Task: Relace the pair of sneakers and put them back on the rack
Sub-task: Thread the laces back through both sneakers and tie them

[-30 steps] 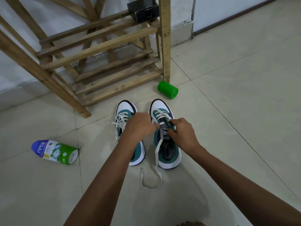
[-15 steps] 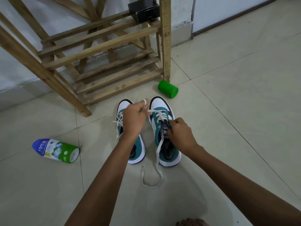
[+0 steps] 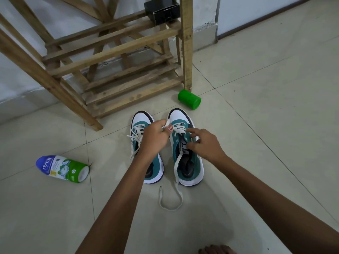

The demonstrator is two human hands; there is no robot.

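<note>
Two teal and white sneakers stand side by side on the tiled floor, toes toward the wooden rack (image 3: 117,57). The left sneaker (image 3: 139,123) is laced. The right sneaker (image 3: 183,120) is laced only near the toe. My left hand (image 3: 155,139) pinches one end of its white lace (image 3: 167,123) above the toe area. The other lace end (image 3: 177,182) trails over the heel and loops on the floor. My right hand (image 3: 203,143) hovers over the right sneaker's tongue with fingers spread, holding nothing.
A green cylinder (image 3: 189,101) lies by the rack's right leg. A blue, white and green bottle (image 3: 62,169) lies on the floor at left. A black box (image 3: 162,10) sits on the rack's upper shelf. Toes (image 3: 216,250) show at the bottom edge.
My left hand pulled the lace end up and away from the right sneaker's eyelets. My right hand let go of the sneaker's tongue area and spread its fingers.
</note>
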